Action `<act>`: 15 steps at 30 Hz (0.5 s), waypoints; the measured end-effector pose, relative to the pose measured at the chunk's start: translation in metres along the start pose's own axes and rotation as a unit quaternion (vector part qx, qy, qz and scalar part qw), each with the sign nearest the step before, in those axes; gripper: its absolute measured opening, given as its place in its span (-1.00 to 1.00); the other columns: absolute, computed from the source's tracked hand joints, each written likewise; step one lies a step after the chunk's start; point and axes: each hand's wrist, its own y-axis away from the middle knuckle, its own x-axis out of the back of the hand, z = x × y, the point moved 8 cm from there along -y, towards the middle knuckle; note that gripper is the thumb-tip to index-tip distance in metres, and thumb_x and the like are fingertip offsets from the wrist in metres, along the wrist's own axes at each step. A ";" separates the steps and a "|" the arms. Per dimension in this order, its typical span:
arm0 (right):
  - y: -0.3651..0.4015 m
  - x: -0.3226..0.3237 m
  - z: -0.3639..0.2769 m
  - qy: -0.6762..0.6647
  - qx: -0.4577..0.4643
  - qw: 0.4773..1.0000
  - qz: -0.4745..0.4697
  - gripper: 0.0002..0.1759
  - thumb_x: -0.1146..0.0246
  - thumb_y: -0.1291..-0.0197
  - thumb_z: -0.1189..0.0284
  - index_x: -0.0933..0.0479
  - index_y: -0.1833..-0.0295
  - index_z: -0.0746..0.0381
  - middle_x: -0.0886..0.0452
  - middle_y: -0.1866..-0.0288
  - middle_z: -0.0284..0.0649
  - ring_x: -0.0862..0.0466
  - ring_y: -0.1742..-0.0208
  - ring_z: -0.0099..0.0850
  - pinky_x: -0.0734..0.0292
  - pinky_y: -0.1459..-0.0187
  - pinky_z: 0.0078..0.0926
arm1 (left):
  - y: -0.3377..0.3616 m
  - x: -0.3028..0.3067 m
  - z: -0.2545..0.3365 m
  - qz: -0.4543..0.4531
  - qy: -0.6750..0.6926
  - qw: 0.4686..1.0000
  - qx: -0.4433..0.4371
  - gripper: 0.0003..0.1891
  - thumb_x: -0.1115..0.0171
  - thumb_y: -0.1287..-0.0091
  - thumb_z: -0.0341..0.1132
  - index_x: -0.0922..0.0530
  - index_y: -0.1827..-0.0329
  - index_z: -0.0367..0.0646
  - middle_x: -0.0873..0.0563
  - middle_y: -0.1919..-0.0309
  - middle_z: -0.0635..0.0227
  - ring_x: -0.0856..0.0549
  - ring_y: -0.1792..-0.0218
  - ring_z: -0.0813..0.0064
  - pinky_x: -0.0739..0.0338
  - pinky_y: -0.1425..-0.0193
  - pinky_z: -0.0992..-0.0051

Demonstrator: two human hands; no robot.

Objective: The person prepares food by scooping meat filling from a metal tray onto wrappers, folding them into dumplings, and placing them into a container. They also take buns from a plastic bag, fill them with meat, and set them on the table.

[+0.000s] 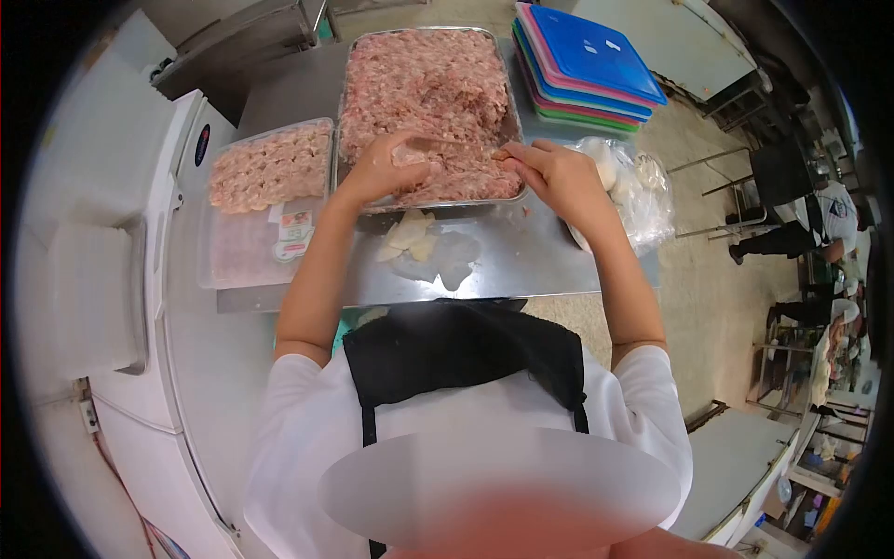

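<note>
A large metal tray (519, 112) full of ground meat (410, 84) lies on the steel table. Over its front part, my left hand (396, 168) is curved with the fingers bent; what it holds, if anything, is hidden. My right hand (549, 172), at the tray's front right corner, pinches a thin brownish tool (501, 156) whose far end is at the meat. To the left, rows of small meat portions (270, 168) fill the back of a clear plastic tray (247, 256). Several pale round wrappers (408, 238) lie on the table in front of the meat tray.
Stacked coloured lids (596, 56) stand at the back right. A plastic bag of pale rounds (643, 191) is beside my right forearm. A white refrigerator (186, 233) borders the left side. Two other people (829, 219) are far off at the right.
</note>
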 end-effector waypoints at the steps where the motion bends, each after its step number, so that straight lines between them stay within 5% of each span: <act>1: 0.002 0.007 -0.009 0.034 0.002 0.999 0.035 -0.69 -0.21 -0.27 0.21 -0.65 -0.02 0.11 -0.66 0.28 -0.09 -0.64 0.25 -0.07 -0.54 0.23 -0.21 | 0.004 0.004 0.008 0.006 -0.001 0.999 0.032 -0.44 -0.48 -0.03 -0.07 -0.61 0.00 -0.27 -0.70 0.04 0.17 -0.66 0.01 0.33 -0.48 -0.14 0.41; 2: 0.001 -0.001 -0.006 0.031 0.018 0.999 0.028 -0.70 -0.21 -0.26 0.21 -0.65 -0.01 0.10 -0.66 0.29 -0.11 -0.64 0.26 -0.08 -0.54 0.24 -0.20 | 0.006 0.006 0.009 0.011 -0.001 0.998 0.064 -0.43 -0.48 -0.03 -0.05 -0.61 0.00 -0.28 -0.70 0.05 0.17 -0.67 0.04 0.33 -0.49 -0.13 0.41; 5: -0.002 -0.014 0.008 0.041 0.031 0.999 0.001 -0.72 -0.22 -0.25 0.23 -0.65 0.01 0.09 -0.64 0.31 -0.12 -0.63 0.29 -0.11 -0.52 0.26 -0.22 | -0.002 0.005 -0.002 0.010 -0.050 0.998 -0.036 -0.43 -0.48 -0.04 -0.08 -0.59 -0.04 -0.27 -0.71 0.06 0.15 -0.68 0.08 0.33 -0.50 -0.10 0.41; 8: -0.014 0.028 0.002 0.029 -0.015 0.999 -0.019 -0.72 -0.23 -0.26 0.27 -0.63 -0.02 0.11 -0.62 0.30 -0.10 -0.62 0.29 -0.12 -0.51 0.24 -0.28 | 0.008 0.006 -0.019 -0.016 0.094 0.995 0.029 -0.44 -0.49 -0.04 -0.11 -0.59 -0.06 -0.25 -0.71 0.07 0.14 -0.68 0.08 0.31 -0.50 -0.08 0.38; 14: -0.013 -0.039 -0.004 -0.057 0.050 0.997 -0.013 -0.66 -0.25 -0.27 0.29 -0.60 -0.10 0.19 -0.67 0.20 -0.11 -0.66 0.15 -0.15 -0.53 0.13 -0.28 | 0.018 0.031 -0.021 0.094 -0.115 0.988 -0.053 -0.47 -0.50 -0.04 -0.14 -0.60 -0.05 -0.20 -0.70 0.19 0.24 -0.65 0.15 0.45 -0.51 0.02 0.43; 15: -0.018 -0.051 0.007 -0.100 0.057 0.993 -0.005 -0.65 -0.24 -0.28 0.28 -0.59 -0.10 0.21 -0.68 0.17 -0.12 -0.66 0.12 -0.16 -0.54 0.10 -0.29 | 0.023 0.038 -0.027 0.087 -0.077 0.993 -0.002 -0.47 -0.50 -0.04 -0.13 -0.60 -0.05 -0.20 -0.69 0.20 0.25 -0.64 0.16 0.46 -0.51 0.03 0.44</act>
